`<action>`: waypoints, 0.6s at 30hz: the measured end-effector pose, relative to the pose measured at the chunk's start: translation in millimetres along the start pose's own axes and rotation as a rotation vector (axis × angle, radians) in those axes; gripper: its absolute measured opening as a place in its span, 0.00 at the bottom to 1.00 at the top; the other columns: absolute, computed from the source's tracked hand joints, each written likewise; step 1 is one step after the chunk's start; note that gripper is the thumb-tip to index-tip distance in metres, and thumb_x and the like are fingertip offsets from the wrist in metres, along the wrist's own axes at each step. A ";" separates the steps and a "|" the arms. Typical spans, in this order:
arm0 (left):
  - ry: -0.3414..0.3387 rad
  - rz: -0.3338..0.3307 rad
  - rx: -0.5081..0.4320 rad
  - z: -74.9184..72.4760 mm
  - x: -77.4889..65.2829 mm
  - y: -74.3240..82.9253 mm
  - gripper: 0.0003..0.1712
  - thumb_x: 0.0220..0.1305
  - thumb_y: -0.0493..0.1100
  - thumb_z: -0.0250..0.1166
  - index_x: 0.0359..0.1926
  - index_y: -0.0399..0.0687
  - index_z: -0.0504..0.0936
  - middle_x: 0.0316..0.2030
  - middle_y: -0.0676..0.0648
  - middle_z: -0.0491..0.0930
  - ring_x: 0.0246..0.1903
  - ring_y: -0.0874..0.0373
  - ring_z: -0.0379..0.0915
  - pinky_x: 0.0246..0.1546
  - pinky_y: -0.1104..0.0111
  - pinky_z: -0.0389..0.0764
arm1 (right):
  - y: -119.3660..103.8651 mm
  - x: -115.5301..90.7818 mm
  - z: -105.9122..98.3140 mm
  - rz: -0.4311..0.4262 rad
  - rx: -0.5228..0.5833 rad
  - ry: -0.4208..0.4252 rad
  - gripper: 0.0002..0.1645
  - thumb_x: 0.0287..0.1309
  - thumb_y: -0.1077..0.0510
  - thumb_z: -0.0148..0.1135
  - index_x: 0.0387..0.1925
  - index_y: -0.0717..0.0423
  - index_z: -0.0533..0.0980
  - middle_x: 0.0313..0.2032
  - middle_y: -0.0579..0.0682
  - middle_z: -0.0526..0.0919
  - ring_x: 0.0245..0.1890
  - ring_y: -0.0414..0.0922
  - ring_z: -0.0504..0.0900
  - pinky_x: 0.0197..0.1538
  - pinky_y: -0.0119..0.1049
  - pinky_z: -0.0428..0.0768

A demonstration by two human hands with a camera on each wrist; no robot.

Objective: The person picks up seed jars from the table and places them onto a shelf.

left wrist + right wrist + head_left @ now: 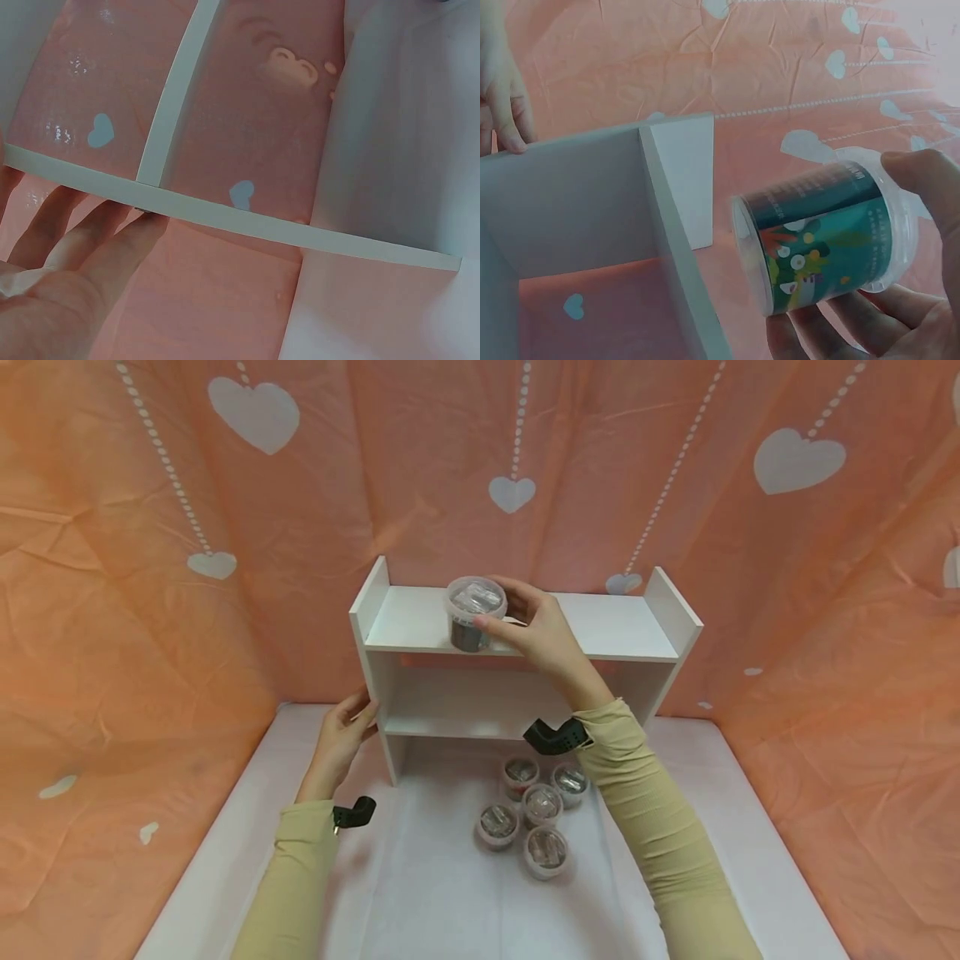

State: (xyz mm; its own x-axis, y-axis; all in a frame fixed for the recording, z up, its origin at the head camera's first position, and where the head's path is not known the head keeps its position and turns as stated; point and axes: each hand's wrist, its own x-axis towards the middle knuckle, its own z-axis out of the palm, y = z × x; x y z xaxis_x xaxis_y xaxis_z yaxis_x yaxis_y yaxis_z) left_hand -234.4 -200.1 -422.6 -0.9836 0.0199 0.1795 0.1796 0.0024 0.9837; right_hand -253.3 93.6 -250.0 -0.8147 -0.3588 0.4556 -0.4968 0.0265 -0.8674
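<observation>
In the head view my right hand (pixel 551 635) grips a clear plastic tub (pixel 467 631) from its right side, thumb in front and fingers behind. The tub is over the front edge of the white shelf unit's top board (pixel 412 618). Silvery wrapped contents show through its lid, and the right wrist view reveals a teal label (pixel 825 240) with a floral print. Down at the unit's left side panel (pixel 378 693), my left hand (pixel 341 739) rests its fingertips on the outer edge. Those fingers (pixel 112 247) lie extended along the panel in the left wrist view.
Several similar lidded tubs (pixel 542 805) stand grouped on the white tabletop (pixel 450 893), in front of the unit and below my right forearm. A middle shelf (pixel 465 702) spans the unit. Behind and at both sides hangs orange-pink cloth (pixel 420 468) with white hearts.
</observation>
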 end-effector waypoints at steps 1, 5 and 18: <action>0.000 -0.001 0.002 0.0 -0.1 -0.1 0.34 0.70 0.47 0.57 0.71 0.40 0.59 0.66 0.37 0.62 0.63 0.44 0.62 0.59 0.52 0.68 | -0.1 2.3 0.5 0.002 -0.012 -0.001 0.33 0.56 0.61 0.68 0.63 0.60 0.69 0.53 0.54 0.78 0.52 0.46 0.77 0.52 0.37 0.77; 0.002 -0.001 0.007 -0.5 -1.2 -0.5 0.33 0.70 0.47 0.57 0.71 0.39 0.59 0.66 0.37 0.62 0.63 0.44 0.61 0.58 0.52 0.69 | 2.1 10.1 3.0 0.023 -0.047 -0.010 0.35 0.56 0.60 0.68 0.65 0.58 0.68 0.54 0.52 0.78 0.52 0.45 0.77 0.52 0.38 0.77; 0.002 0.007 -0.002 -0.7 1.3 -2.8 0.34 0.70 0.47 0.57 0.71 0.38 0.59 0.66 0.37 0.62 0.63 0.43 0.61 0.58 0.53 0.69 | 10.2 25.6 13.5 0.119 -0.035 -0.012 0.35 0.55 0.58 0.69 0.61 0.58 0.64 0.55 0.53 0.77 0.52 0.44 0.76 0.50 0.38 0.78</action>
State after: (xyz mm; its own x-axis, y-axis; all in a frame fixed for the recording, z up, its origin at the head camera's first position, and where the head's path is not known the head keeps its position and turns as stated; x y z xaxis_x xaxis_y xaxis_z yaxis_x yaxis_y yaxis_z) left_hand -236.1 -200.8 -425.1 -0.9823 0.0178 0.1864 0.1865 0.0000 0.9825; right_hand -275.1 72.0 -249.8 -0.8648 -0.3622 0.3476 -0.4075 0.1021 -0.9075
